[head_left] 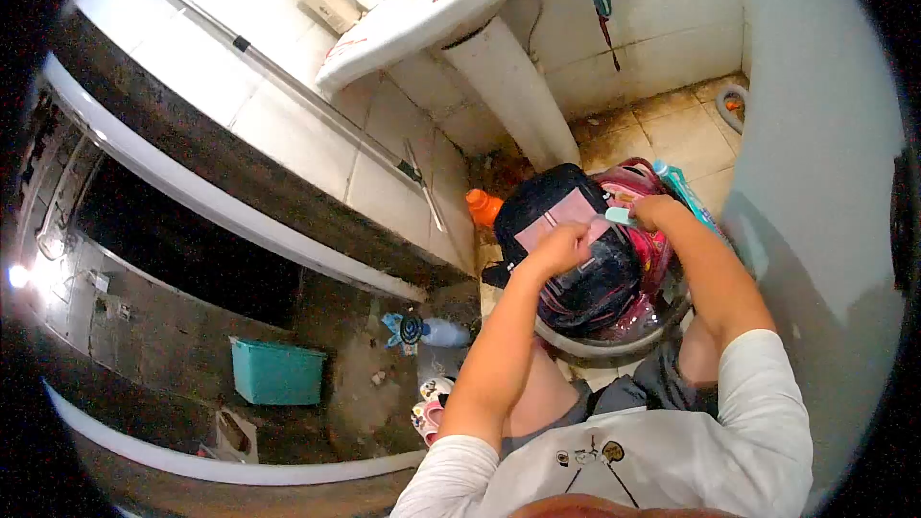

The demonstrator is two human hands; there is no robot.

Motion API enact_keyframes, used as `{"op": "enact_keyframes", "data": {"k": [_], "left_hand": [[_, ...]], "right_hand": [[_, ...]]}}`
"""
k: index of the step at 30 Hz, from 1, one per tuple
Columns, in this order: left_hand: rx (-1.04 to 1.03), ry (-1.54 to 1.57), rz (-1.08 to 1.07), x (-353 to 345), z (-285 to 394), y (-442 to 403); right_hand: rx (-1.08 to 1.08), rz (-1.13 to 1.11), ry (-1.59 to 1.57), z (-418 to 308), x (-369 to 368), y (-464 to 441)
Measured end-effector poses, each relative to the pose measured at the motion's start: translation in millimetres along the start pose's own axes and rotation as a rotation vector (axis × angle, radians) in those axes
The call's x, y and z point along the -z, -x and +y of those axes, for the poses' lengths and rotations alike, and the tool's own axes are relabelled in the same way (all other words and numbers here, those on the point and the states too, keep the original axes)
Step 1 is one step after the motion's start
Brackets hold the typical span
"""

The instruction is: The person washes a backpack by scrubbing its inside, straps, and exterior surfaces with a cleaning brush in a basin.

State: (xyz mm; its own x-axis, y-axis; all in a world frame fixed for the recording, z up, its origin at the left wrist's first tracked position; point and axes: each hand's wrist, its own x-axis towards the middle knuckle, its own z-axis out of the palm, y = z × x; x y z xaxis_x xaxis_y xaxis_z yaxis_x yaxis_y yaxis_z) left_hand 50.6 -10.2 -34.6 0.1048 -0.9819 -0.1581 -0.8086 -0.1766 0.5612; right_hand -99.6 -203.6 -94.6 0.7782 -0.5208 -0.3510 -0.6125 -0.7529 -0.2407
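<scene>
A dark backpack point(571, 273) with a pink patch point(556, 218) on it lies over a round basin point(604, 350) in front of me. Behind and to its right is a red and pink bag point(655, 254). My right hand point(655, 212) is closed around a pale mint brush point(620, 217), held above the backpack. My left hand point(564, 249) is over the backpack near the pink patch, its fingers drawn together; what they hold, if anything, is too small to make out.
A white sink point(413, 24) on a pedestal point(513, 91) stands ahead. An orange bottle point(483, 206) is left of the backpack, a turquoise bottle point(686, 194) right. A metal pole point(297, 88) leans at the left. Teal bin point(276, 371) and blue bottle point(444, 332) stand lower left.
</scene>
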Motion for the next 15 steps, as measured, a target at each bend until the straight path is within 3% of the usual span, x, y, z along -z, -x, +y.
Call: {"op": "enact_keyframes", "data": {"k": [1,2,3,5,7,10,15], "left_hand": [[-0.003,-0.01,-0.009,3.9,3.3,2.0],[-0.077,-0.07,0.286,8.7,14.1,7.1],[-0.15,-0.121,0.579,12.5,24.6,13.0],[-0.152,-0.049,0.598,27.3,28.2,14.0],[-0.079,0.178,0.582,32.7,14.7,7.4],[-0.034,0.274,0.546,37.8,18.6,7.8],[-0.027,0.528,0.441,29.6,4.0,-1.4]], "right_hand": [[-0.074,0.041,-0.171,2.7,0.6,-0.8],[-0.094,-0.058,0.042,-11.2,30.4,26.8],[-0.102,-0.064,0.032,8.7,12.4,4.4],[-0.106,0.022,0.039,37.9,-21.6,-26.9],[-0.124,-0.026,0.023,29.7,6.4,11.1],[-0.073,-0.1,0.211,56.9,-17.2,-15.1],[-0.11,-0.173,0.172,51.6,-7.0,-15.8]]}}
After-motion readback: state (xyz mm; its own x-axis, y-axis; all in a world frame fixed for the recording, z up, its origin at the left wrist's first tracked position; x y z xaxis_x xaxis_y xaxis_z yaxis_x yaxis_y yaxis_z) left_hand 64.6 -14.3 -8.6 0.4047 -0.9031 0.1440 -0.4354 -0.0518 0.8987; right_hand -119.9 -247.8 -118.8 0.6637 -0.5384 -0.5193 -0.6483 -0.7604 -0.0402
